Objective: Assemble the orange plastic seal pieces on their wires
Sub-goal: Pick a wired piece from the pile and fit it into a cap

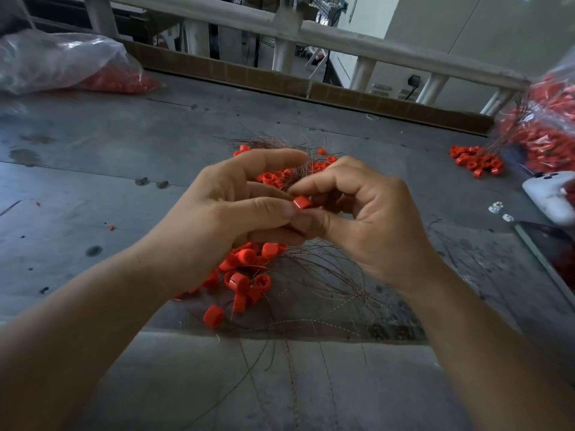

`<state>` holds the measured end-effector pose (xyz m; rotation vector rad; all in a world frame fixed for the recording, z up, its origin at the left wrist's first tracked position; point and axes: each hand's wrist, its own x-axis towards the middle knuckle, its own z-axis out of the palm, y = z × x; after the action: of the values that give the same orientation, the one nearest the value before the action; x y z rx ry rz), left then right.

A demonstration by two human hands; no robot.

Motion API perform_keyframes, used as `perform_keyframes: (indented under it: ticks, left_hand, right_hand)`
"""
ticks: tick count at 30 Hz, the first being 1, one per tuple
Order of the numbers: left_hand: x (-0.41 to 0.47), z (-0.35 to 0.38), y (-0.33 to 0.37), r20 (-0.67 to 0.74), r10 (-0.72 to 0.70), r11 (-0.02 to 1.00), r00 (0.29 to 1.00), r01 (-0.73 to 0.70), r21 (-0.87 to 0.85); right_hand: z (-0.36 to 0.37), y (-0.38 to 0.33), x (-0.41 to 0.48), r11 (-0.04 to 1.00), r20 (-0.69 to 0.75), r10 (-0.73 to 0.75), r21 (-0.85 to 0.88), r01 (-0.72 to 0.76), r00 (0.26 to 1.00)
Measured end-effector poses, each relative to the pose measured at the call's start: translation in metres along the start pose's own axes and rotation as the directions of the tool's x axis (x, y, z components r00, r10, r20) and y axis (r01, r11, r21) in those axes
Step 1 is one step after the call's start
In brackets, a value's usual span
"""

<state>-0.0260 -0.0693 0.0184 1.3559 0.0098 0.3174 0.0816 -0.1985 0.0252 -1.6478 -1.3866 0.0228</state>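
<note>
- Above mid table (93, 169), we see left hand (227, 209) & right hand (373, 219) meeting, tips together.
- Fingers of both curl in narrow, pinching one seal piece (302, 202) betw. them: small orange plastic cylinder, smooth side up.
- Under the hands: loose pile (242, 275) of like orange pieces, some w/ hollow ends showing, tangled w/ thin coppery wires (326, 275).
- More pieces in clear bag (62, 63) far left & second bag (547, 126) at right edge.

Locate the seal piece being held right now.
Head view, centre: the orange seal piece is pinched between the left hand and right hand, over the loose pile.
</note>
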Motion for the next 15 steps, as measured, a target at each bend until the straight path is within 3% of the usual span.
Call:
perform_keyframes:
  ticks: [5, 8, 12, 15]
  left_hand:
    - [0.0026, -0.0012, -0.0003, -0.042, -0.006, 1.0, 0.999, 0.006, 0.0]
    - [0.0035, -0.0051, 0.0013, -0.031, 0.013, 0.997, 0.999, -0.015, -0.073]
    - [0.0051, -0.0088, 0.001, 0.01, 0.052, 0.98, 0.999, -0.049, -0.192]
    - [0.0058, -0.0098, 0.0011, 0.014, 0.063, 0.969, 0.998, -0.058, -0.24]
  right_hand:
    - [-0.0019, -0.0018, -0.0001, 1.0, 0.012, 0.015, 0.015, -0.015, 1.0]
    - [-0.0017, -0.0017, 0.0002, 0.977, 0.025, 0.133, 0.168, -0.135, 0.991]
    - [-0.0009, -0.0005, 0.0003, 0.862, 0.168, 0.267, 0.399, -0.313, 0.949]
    - [-0.0001, -0.0014, 0.0009, 0.764, 0.272, 0.289, 0.512, -0.392, 0.918]
